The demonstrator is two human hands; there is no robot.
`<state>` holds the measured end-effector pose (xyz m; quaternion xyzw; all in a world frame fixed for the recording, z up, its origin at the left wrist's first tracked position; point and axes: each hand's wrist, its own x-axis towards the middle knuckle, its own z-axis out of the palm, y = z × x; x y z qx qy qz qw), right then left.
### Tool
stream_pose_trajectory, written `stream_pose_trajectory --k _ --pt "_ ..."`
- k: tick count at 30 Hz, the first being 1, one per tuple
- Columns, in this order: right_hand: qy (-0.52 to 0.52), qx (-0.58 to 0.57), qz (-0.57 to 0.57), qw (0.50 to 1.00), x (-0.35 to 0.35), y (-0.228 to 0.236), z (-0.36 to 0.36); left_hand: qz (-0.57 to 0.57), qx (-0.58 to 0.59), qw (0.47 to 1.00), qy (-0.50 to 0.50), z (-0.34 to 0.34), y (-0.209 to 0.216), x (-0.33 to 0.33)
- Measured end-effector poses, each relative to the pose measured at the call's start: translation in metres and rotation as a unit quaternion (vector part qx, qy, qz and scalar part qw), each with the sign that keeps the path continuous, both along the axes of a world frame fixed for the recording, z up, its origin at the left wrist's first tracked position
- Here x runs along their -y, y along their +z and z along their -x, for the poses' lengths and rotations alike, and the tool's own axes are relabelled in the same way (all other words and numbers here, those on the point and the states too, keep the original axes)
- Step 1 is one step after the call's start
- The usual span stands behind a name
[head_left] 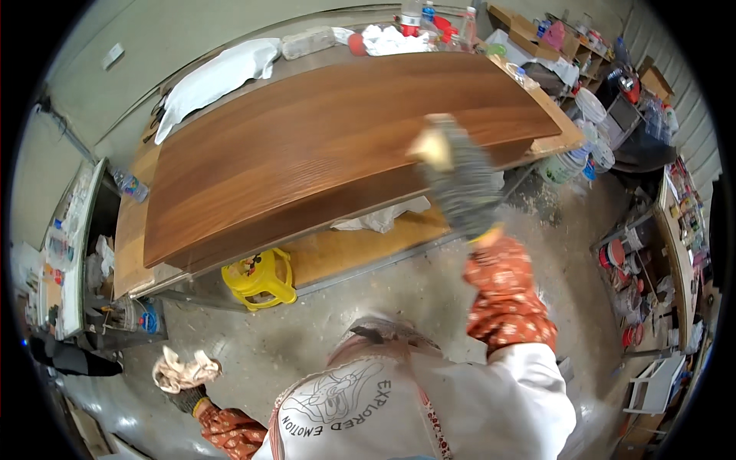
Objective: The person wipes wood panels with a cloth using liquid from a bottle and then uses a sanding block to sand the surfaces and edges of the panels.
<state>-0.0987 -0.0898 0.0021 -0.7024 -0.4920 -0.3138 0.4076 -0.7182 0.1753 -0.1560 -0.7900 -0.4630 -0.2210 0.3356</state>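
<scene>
My right hand [462,184], in a grey knit glove with a patterned red-orange sleeve behind it, reaches over the front right part of a long brown wood-grain board [330,130]. Its fingers are closed on a small pale yellowish pad [434,149]; motion blurs both, so the pad's exact kind is unclear. Down at the lower left, well apart from the board, my gloved left hand [186,399] grips a crumpled cream cloth [184,371]. The board lies on a workbench, its front edge facing me.
A yellow plastic stool [261,280] stands beneath the bench's front left. White cloth [218,80], a grey block [308,43] and bottles line the bench's back edge. Another bottle [130,185] is at the left end. Buckets [563,167] and cluttered shelves stand to the right.
</scene>
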Motion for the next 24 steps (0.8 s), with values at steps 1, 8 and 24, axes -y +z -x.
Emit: stream_pose_trajectory --k 1,8,24 --pt "0.042 -0.026 0.046 0.998 -0.013 0.005 0.030 -0.022 0.050 0.996 -0.067 -0.021 0.019 -0.005" --pt "-0.024 -0.076 0.160 0.984 -0.009 -0.012 -0.004 0.084 0.408 0.887 -0.197 -0.204 0.093 0.035" --pt "-0.025 -0.038 0.030 0.998 0.074 -0.017 -0.105 0.124 0.507 0.806 -0.280 -0.352 0.148 0.081"
